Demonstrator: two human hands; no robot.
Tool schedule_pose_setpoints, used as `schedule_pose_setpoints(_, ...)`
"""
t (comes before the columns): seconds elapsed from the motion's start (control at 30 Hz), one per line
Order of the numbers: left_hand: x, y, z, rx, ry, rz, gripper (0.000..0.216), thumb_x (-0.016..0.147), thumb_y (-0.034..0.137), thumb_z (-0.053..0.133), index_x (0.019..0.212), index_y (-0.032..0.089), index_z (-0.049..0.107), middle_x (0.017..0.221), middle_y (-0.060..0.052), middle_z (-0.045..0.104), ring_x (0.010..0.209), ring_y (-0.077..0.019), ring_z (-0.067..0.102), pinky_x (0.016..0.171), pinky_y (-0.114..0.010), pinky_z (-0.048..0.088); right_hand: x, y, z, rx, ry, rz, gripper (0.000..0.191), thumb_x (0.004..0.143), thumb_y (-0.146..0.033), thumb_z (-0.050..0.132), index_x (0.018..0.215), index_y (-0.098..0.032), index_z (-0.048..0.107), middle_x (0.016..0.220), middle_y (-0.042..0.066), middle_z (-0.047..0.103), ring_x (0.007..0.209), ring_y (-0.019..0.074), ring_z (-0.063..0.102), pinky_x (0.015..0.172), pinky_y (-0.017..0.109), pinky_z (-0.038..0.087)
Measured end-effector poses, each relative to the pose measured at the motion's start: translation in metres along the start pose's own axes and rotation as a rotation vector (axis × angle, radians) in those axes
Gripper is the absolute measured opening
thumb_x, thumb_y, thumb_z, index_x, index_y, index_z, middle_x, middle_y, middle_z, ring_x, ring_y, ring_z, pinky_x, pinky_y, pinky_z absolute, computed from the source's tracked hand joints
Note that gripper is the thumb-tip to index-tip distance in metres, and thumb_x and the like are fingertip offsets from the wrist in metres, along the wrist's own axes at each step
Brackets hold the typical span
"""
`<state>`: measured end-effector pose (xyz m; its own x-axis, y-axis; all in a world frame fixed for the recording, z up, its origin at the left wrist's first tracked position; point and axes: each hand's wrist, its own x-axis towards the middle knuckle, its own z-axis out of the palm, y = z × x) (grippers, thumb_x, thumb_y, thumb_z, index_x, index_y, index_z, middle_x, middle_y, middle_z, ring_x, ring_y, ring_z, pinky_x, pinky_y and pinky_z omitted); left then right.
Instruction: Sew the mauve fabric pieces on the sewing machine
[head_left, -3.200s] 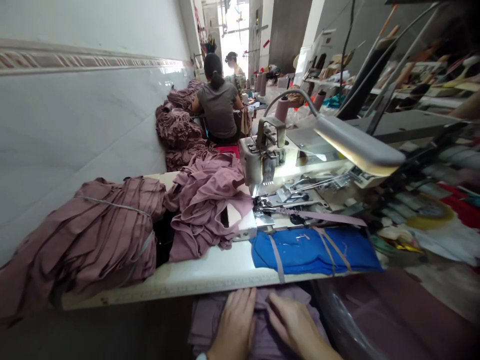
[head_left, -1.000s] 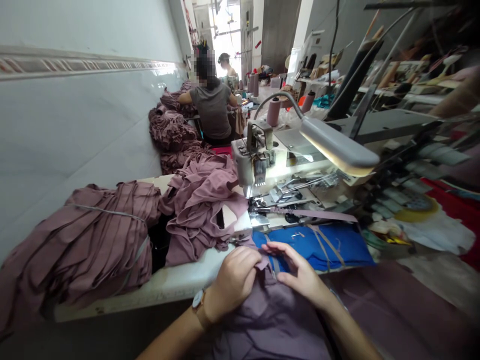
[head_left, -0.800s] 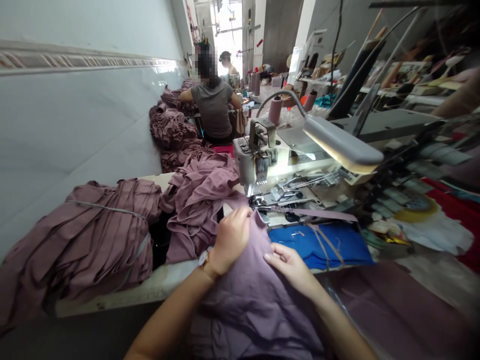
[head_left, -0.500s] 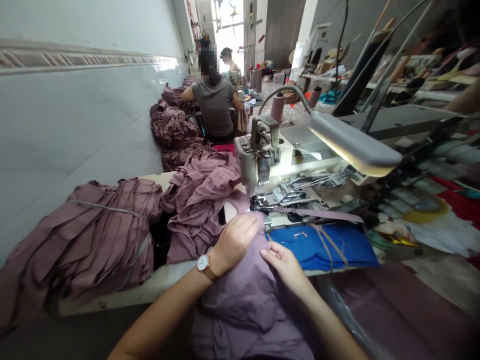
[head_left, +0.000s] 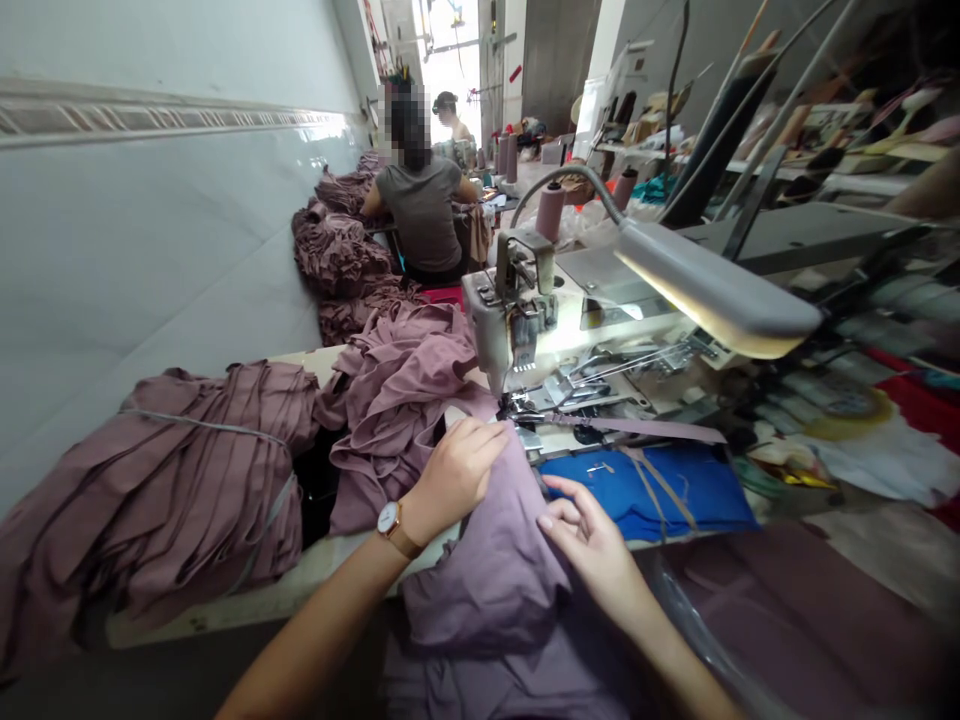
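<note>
A mauve fabric piece (head_left: 506,545) runs from the sewing machine's needle area (head_left: 508,405) down over the table's front edge. My left hand (head_left: 457,470), with a watch on its wrist, lies on its upper part just before the needles. The left fingers are together and hold the cloth; the left thumb is hidden. At the right edge of the cloth is my right hand (head_left: 585,525). Its thumb lies on the cloth with the other fingers bent by the edge and the index finger raised apart. A narrow mauve strip (head_left: 660,430) leads into the machine from the right.
Heaped mauve cloth (head_left: 405,370) and a tied bundle (head_left: 217,480) lie to the left. Folded blue cloth (head_left: 645,490) sits right of my hands. A lamp (head_left: 720,285) overhangs the machine. Ahead, a person (head_left: 420,210) sits with their back to me; another is farther off.
My left hand has shifted slightly left and back from the needles. My right hand has moved a little right, its index finger now lifted away from the thumb. The cloth's lower part is bunched higher.
</note>
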<state>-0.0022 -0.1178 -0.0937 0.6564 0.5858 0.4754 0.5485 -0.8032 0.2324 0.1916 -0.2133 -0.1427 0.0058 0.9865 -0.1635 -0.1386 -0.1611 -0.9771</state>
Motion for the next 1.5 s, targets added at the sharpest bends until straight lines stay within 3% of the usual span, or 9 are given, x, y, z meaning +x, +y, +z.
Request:
schedule_pose_setpoints(0.1,-0.001,0.0,0.001,-0.015,0.001,-0.005,0.042,0.085,0.0,0.042,0.122,0.012,0.059,0.127,-0.011,0.062,0.109,-0.0248,0.053,0.099,-0.046,0.046,0.009,-0.002,0.01,-0.173,0.098,-0.082,0.041,0.084,-0.042,0.067,0.115,-0.019,0.056,0.067,-0.004,0.053,0.061,0.0151,0.05,0.058,0.026,0.039)
schedule_pose_setpoints(0.2,-0.001,-0.001,0.002,-0.02,0.003,-0.013,0.042,0.085,0.0,0.043,0.122,0.012,0.059,0.128,-0.011,0.062,0.109,-0.0244,0.053,0.1,-0.045,0.045,0.016,-0.011,0.019,-0.294,0.125,-0.098,0.029,0.084,-0.042,0.065,0.098,-0.017,0.065,0.06,-0.005,0.048,0.058,0.0149,0.045,0.056,0.027,0.035)
schedule_pose_setpoints(0.33,-0.001,-0.002,0.002,-0.033,0.003,-0.02,0.043,0.085,0.0,0.042,0.122,0.012,0.059,0.129,-0.01,0.061,0.11,-0.0246,0.053,0.099,-0.045,0.045,0.019,-0.021,0.022,-0.144,0.046,-0.058,0.024,0.082,-0.04,0.066,0.078,-0.017,0.064,0.069,-0.001,0.056,0.066,0.0167,0.05,0.062,0.027,0.039)
schedule_pose_setpoints(0.47,0.001,-0.002,0.0,-0.061,-0.006,-0.03,0.043,0.086,0.0,0.042,0.123,0.013,0.059,0.129,-0.009,0.062,0.11,-0.024,0.052,0.099,-0.044,0.045,0.016,-0.021,0.018,-0.004,-0.003,-0.036,0.023,0.083,-0.04,0.067,0.076,-0.019,0.061,0.071,-0.002,0.054,0.068,0.0161,0.049,0.064,0.025,0.039)
schedule_pose_setpoints(0.73,0.006,0.007,0.002,0.002,0.001,-0.113,0.041,0.087,0.003,0.041,0.123,0.012,0.058,0.124,-0.013,0.063,0.106,-0.0266,0.053,0.094,-0.048,0.047,0.017,-0.016,0.012,-0.002,0.038,-0.008,0.023,0.083,-0.041,0.068,0.077,-0.02,0.062,0.07,-0.002,0.055,0.068,0.017,0.049,0.064,0.025,0.04)
schedule_pose_setpoints(0.87,0.006,0.005,0.001,-0.018,-0.011,-0.092,0.041,0.088,0.003,0.041,0.123,0.012,0.058,0.125,-0.012,0.062,0.111,-0.0264,0.052,0.099,-0.048,0.046,0.016,-0.013,0.012,0.006,0.035,-0.005,0.023,0.082,-0.041,0.069,0.076,-0.019,0.062,0.07,-0.003,0.055,0.067,0.0163,0.049,0.063,0.025,0.04)
schedule_pose_setpoints(1.2,0.025,-0.03,-0.007,-0.071,-0.005,-0.077,0.035,0.09,0.005,0.045,0.117,0.014,0.064,0.116,-0.009,0.066,0.108,-0.0224,0.054,0.098,-0.041,0.048,0.027,-0.023,0.018,0.043,0.036,0.009,0.026,0.079,-0.044,0.071,0.077,-0.019,0.062,0.068,-0.003,0.057,0.065,0.0161,0.051,0.062,0.025,0.04)
schedule_pose_setpoints(1.5,0.065,-0.09,-0.005,-0.068,-0.044,-0.008,0.032,0.083,0.002,0.049,0.101,0.017,0.071,0.111,-0.008,0.067,0.104,-0.0219,0.058,0.095,-0.038,0.049,0.038,-0.025,0.019,0.046,0.001,0.006,0.026,0.081,-0.045,0.068,0.077,-0.019,0.064,0.069,-0.002,0.058,0.064,0.016,0.05,0.062,0.025,0.04)
